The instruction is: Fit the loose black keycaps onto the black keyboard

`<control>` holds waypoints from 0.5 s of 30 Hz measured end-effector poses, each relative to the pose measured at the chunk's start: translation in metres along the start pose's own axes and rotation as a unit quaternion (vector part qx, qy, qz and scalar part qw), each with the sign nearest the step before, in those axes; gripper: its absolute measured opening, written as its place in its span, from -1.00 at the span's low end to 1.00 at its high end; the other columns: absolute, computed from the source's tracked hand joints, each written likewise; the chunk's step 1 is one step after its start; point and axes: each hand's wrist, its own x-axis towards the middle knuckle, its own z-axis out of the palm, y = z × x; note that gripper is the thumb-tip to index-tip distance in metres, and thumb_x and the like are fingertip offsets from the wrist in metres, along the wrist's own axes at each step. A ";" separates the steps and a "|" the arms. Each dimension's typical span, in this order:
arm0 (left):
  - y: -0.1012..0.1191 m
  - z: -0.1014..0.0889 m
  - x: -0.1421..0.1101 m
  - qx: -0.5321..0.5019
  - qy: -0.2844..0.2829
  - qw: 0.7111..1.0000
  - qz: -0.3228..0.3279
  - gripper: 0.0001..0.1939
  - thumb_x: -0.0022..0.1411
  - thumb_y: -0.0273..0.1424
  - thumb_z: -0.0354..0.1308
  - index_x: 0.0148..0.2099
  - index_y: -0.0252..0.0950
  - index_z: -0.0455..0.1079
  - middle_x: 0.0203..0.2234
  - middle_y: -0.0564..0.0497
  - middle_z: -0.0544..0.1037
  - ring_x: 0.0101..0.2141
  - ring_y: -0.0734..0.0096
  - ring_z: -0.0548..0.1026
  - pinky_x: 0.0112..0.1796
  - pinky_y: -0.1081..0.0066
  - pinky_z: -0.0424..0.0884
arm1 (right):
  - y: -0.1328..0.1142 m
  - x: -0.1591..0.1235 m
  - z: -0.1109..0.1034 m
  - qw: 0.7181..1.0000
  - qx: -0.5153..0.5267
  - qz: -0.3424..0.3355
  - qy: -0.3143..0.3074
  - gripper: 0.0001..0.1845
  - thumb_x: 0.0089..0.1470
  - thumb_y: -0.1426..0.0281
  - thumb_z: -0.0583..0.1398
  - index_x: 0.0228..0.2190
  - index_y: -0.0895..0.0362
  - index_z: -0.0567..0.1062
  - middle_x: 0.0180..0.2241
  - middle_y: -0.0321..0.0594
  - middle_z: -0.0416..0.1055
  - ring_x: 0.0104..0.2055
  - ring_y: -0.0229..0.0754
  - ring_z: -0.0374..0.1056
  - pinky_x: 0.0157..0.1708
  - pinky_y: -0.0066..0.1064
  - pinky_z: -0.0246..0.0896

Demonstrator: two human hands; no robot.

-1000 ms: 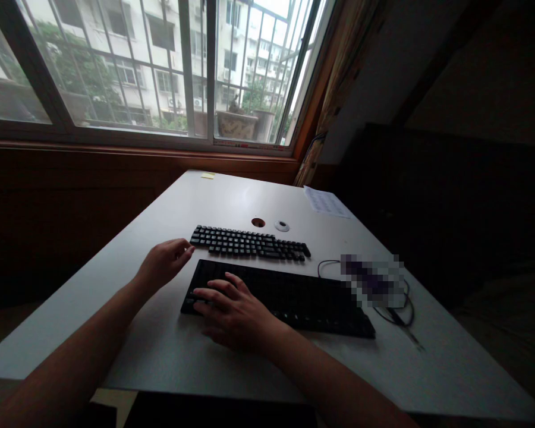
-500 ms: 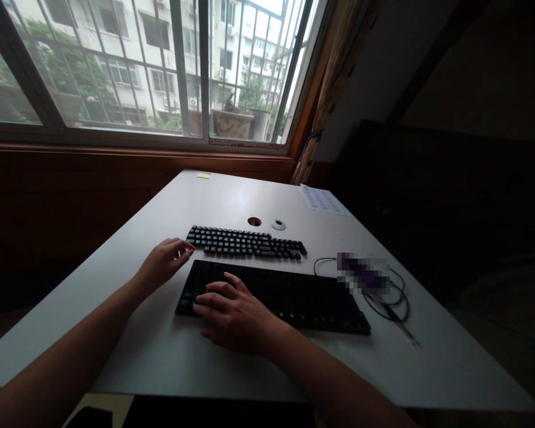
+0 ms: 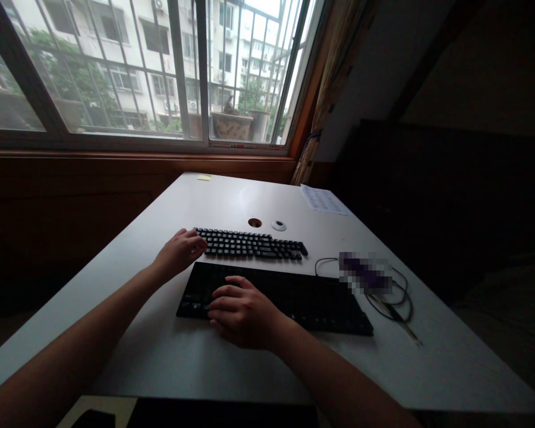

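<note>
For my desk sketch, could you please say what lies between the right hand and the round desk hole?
Head view: far edge of the black keyboard, a strip of white desk, then rows of keycaps.

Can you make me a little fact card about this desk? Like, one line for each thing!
Left hand: at the left end of the black keycaps; the hand hides whether it holds one
Right hand: fingers bent over the left part of the black keyboard; the hand hides what is beneath
Keycaps: in rows, between keyboard and window
Desk: white
Past the keycaps: round hole, white ring
Right side: cable, purple thing (blurred)
</note>
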 end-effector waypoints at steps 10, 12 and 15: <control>-0.004 0.019 -0.017 -0.015 0.064 0.998 -0.024 -0.83 0.36 -0.28 0.17 -0.19 -0.19 0.57 -0.28 -0.03 0.56 -0.22 0.24 0.39 -0.14 0.28 0.35 | -0.001 0.002 -0.003 1.000 0.022 0.000 0.004 -0.87 0.28 0.35 0.18 -0.27 0.08 0.54 -0.19 -0.34 0.62 0.05 -0.20 0.43 0.24 -0.17 0.06; -0.005 0.019 -0.017 -0.012 0.066 0.998 -0.021 -0.82 0.36 -0.26 0.16 -0.17 -0.19 0.57 -0.28 -0.04 0.56 -0.21 0.23 0.39 -0.14 0.27 0.36 | -0.001 0.002 -0.003 1.000 0.023 0.004 -0.003 -0.87 0.29 0.35 0.18 -0.27 0.07 0.55 -0.17 -0.34 0.62 0.07 -0.20 0.42 0.25 -0.16 0.04; -0.007 0.020 -0.017 -0.008 0.069 0.997 -0.021 -0.80 0.35 -0.24 0.17 -0.15 -0.18 0.58 -0.27 -0.05 0.56 -0.20 0.22 0.39 -0.12 0.25 0.36 | -0.001 0.002 -0.003 1.000 0.023 0.013 -0.007 -0.88 0.28 0.35 0.19 -0.25 0.06 0.55 -0.17 -0.33 0.62 0.09 -0.20 0.41 0.26 -0.16 0.01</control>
